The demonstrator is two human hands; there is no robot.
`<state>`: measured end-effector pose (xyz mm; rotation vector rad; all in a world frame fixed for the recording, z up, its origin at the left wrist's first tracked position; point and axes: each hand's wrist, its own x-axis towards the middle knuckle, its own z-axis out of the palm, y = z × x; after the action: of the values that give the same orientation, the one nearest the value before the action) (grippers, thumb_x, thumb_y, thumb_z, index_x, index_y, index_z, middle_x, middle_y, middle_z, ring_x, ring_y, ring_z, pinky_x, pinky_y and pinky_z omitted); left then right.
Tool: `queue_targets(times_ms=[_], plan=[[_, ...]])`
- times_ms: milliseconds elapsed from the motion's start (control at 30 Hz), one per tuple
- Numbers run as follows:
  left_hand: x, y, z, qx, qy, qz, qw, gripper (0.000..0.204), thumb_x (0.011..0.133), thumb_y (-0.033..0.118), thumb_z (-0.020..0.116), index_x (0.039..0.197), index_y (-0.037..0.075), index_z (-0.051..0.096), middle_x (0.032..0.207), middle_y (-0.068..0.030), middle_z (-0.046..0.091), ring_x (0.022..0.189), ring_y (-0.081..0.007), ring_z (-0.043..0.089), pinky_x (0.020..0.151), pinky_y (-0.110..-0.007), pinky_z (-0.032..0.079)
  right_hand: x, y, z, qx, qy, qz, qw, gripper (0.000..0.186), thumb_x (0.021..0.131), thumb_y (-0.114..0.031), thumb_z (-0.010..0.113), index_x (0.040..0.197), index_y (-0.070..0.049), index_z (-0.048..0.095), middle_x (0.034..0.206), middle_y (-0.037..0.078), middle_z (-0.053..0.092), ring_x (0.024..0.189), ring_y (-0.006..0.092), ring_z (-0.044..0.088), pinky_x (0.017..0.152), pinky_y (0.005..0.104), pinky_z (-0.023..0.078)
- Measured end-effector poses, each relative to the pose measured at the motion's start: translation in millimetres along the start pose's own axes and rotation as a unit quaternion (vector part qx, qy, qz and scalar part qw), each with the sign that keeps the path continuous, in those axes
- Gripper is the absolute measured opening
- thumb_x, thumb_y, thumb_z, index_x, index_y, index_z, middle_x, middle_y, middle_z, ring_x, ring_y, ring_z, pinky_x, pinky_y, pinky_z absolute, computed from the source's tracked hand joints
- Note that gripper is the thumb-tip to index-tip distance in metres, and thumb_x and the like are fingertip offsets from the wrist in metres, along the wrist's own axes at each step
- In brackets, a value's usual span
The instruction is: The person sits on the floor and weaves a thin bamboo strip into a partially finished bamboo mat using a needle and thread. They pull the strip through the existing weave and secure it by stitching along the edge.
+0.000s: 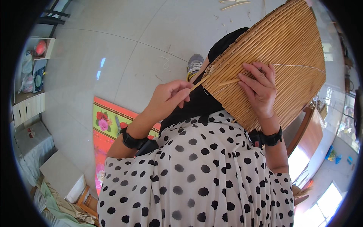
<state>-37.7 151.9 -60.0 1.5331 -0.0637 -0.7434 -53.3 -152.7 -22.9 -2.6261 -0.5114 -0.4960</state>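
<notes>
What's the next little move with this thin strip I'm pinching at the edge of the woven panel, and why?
Probably push the thin pale bamboo strip further in between the rows. The left hand pinches its outer end, its tip already sits at the edge of the tan woven slatted panel, and the right hand lies flat on the panel, bracing it.

Tan ribbed woven mat [280,49] – white dress [196,178] w/ black dots – red-green floral floor mat [107,121].

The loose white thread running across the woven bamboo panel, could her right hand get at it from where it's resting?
Probably yes. The right hand lies flat on the woven bamboo panel, and the white thread leaves from beside its fingers with nothing over it. The left hand is busy pinching a bamboo strip.
</notes>
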Motion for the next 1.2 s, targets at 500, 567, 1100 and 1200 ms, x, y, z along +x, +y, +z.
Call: queue_targets(times_ms=[500, 567, 1100, 1200], plan=[[-3.4, -9.5, 10.7, 0.08, 0.068, 0.104, 0.989, 0.012, 0.091, 0.008, 0.071, 0.099, -0.001, 0.07, 0.07, -0.0021, 0.065, 0.059, -0.0055, 0.054, 0.056, -0.023, 0.044, 2.8, -10.0, 5.7, -0.002, -0.065, -0.098, 0.993, 0.027, 0.071, -0.003, 0.079, 0.088, -0.007, 0.059, 0.134, 0.012, 0.066, 0.132, 0.0326, 0.056, 0.122, 0.055, 0.023], [-4.1, -5.5, 10.2, 0.084, 0.077, 0.107, 0.988, 0.011, 0.09, 0.008, 0.071, 0.097, 0.0, 0.07, 0.068, -0.0024, 0.064, 0.058, -0.0056, 0.054, 0.055, -0.023, 0.044, 5.6, -11.0, 6.6, 0.013, -0.078, -0.099, 0.992, 0.03, 0.071, -0.001, 0.078, 0.087, -0.007, 0.053, 0.137, 0.015, 0.064, 0.135, 0.0336, 0.054, 0.123, 0.0558, 0.02], [8.6, -10.6, 3.5, 0.103, 0.066, 0.126, 0.984, 0.008, 0.089, 0.004, 0.072, 0.096, 0.0, 0.071, 0.073, -0.003, 0.067, 0.06, -0.0062, 0.058, 0.056, -0.023, 0.046, 16.2, -22.6, 20.2, 0.021, -0.147, -0.135, 0.98, 0.022, 0.073, -0.007, 0.071, 0.078, -0.005, 0.05, 0.143, 0.018, 0.058, 0.141, 0.0339, 0.048, 0.122, 0.063, 0.008], [14.7, -13.6, 2.7, 0.126, 0.068, 0.15, 0.978, 0.009, 0.088, 0.006, 0.074, 0.096, 0.002, 0.071, 0.073, -0.0073, 0.068, 0.057, -0.0131, 0.06, 0.055, -0.026, 0.046, 14.6, -19.3, 21.4, 0.03, -0.151, -0.132, 0.979, 0.021, 0.073, -0.006, 0.071, 0.076, -0.005, 0.049, 0.144, 0.018, 0.058, 0.141, 0.0343, 0.048, 0.122, 0.0633, 0.006]])
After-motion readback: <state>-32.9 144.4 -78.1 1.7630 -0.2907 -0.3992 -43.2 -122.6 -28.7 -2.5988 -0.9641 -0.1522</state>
